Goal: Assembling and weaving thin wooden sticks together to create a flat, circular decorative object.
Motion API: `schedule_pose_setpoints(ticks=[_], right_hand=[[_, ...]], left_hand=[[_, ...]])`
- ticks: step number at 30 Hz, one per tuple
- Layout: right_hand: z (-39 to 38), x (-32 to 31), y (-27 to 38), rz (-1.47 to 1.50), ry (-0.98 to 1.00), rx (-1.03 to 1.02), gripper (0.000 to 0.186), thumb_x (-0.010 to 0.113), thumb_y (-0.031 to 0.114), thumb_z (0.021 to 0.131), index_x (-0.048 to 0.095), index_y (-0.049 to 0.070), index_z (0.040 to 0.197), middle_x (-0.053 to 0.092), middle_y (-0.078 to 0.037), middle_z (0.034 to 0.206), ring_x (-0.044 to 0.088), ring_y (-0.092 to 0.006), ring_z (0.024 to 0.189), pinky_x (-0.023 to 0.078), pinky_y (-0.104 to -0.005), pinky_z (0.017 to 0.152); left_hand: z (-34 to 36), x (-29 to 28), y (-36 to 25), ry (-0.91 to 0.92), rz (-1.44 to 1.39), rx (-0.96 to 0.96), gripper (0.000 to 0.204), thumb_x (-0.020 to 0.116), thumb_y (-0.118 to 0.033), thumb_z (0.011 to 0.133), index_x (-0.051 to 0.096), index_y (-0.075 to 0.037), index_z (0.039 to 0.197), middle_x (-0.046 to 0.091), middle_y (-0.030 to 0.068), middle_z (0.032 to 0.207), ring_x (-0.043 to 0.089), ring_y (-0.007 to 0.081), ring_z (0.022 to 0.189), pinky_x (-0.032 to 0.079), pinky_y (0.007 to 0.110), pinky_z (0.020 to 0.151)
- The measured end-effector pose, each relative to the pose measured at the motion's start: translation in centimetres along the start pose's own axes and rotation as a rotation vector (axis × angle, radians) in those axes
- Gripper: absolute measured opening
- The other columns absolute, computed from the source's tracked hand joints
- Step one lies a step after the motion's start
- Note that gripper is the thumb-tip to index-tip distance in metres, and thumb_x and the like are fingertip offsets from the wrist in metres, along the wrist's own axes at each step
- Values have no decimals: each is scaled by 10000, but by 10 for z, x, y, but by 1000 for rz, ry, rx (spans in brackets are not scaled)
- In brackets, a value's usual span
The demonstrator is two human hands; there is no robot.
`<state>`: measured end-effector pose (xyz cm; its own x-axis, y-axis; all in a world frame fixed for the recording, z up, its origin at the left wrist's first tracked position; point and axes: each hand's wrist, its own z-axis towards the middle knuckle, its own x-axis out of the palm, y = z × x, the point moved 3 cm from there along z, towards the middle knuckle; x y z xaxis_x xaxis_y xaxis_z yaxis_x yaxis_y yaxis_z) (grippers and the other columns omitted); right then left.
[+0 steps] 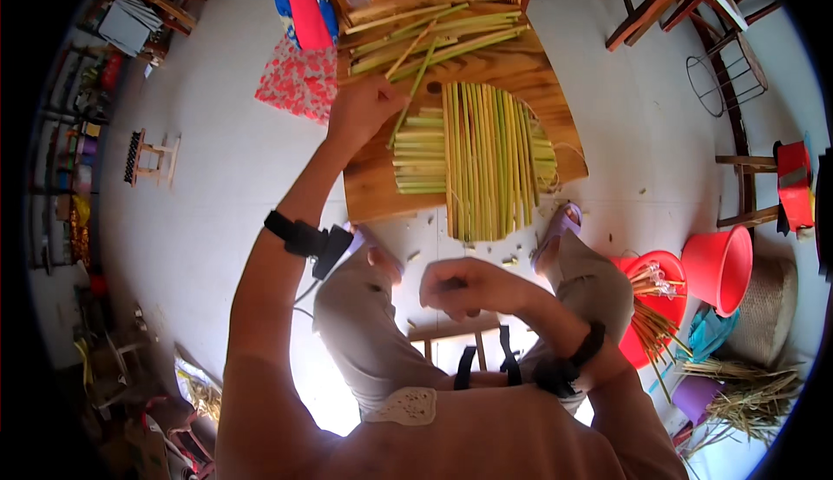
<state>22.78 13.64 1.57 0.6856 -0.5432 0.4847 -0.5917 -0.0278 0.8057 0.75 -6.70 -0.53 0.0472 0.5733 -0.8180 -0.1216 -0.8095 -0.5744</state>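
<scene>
A wooden chair seat stands in front of me. On it lies a woven mat of cut yellow-green stalks, one layer upright over another lying crosswise. My left hand is closed in a pinch on a thin green stalk, slanting beside the mat's left edge. Loose cut stalks are piled at the seat's far end. Nearer my body, my right hand is curled closed above my lap. Something small and dark shows within its fingers; its kind is not clear.
Stalk scraps litter the floor between my feet. Red tubs stand at the right, one holding a bundle of stalks. Patterned cloth hangs at the seat's left. A small wooden stool stands farther left.
</scene>
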Motion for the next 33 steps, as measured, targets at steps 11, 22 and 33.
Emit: schedule_pose_setpoints(ticks=[11,22,33], right_hand=[[-4,5,3,2,30,65,161,616,205,916,618,60,985,536,47,703,494,-25,571,323,-208,477],[-3,20,-2,11,102,42,123,602,151,940,606,36,984,494,50,694,459,-28,600,325,-195,507],[6,16,-14,16,101,57,136,621,190,917,615,65,973,535,57,722,485,-15,589,325,-196,480]], left_hand=[[-29,-29,-20,116,-244,-157,232,718,-241,805,695,-21,874,654,96,675,652,205,629,527,338,577],[-130,33,-37,198,-763,-409,150,704,-117,854,649,19,881,627,45,693,612,101,581,556,256,496],[-130,46,-43,110,-596,-335,146,722,-99,834,648,27,838,621,48,637,578,76,521,500,244,434]])
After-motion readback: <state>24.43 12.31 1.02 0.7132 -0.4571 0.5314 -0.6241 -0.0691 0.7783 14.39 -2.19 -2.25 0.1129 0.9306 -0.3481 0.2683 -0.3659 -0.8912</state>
